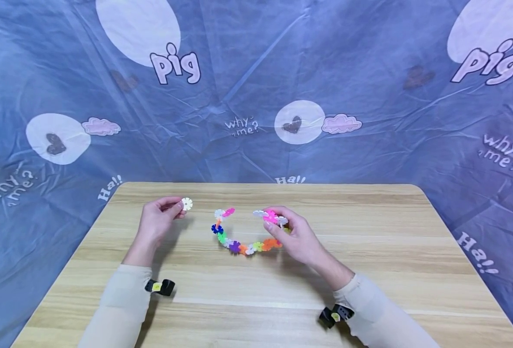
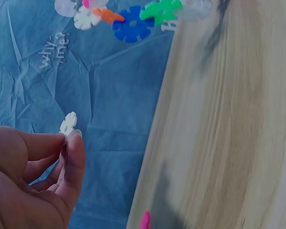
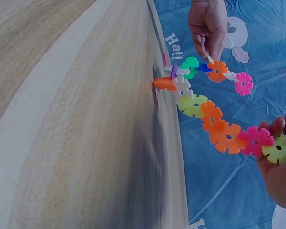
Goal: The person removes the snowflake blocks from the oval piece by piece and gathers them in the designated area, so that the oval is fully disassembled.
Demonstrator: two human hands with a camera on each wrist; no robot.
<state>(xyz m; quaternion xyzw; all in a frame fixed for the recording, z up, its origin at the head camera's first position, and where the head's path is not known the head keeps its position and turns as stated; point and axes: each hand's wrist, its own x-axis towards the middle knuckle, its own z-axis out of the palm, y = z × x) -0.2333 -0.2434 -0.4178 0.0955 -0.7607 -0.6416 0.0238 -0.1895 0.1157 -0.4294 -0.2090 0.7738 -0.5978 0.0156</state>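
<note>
Between thumb and fingertips, my left hand (image 1: pixel 155 221) pinches a single cream-white snowflake disc (image 1: pixel 187 204); the left wrist view shows that disc (image 2: pixel 68 123) nearly edge-on. My right hand (image 1: pixel 299 238) grips one end of a curved chain of slotted snowflake discs, around a pink disc (image 1: pixel 271 217). The chain bows toward me through orange, white, a purple disc (image 1: pixel 235 247), green and a blue disc (image 1: pixel 217 229). Its free end carries a pink disc (image 3: pixel 243 84) beside a white one. That end is apart from the left hand's disc. Fingers and palm partly hide the gripped end.
Below the hands lies a wood-grain table (image 1: pixel 239 309), its far edge close to a blue printed cloth backdrop (image 1: pixel 221 87). Black wrist devices (image 1: pixel 161 287) sit at both sleeve cuffs. A small pink tip (image 2: pixel 145 220) shows at the bottom of the left wrist view.
</note>
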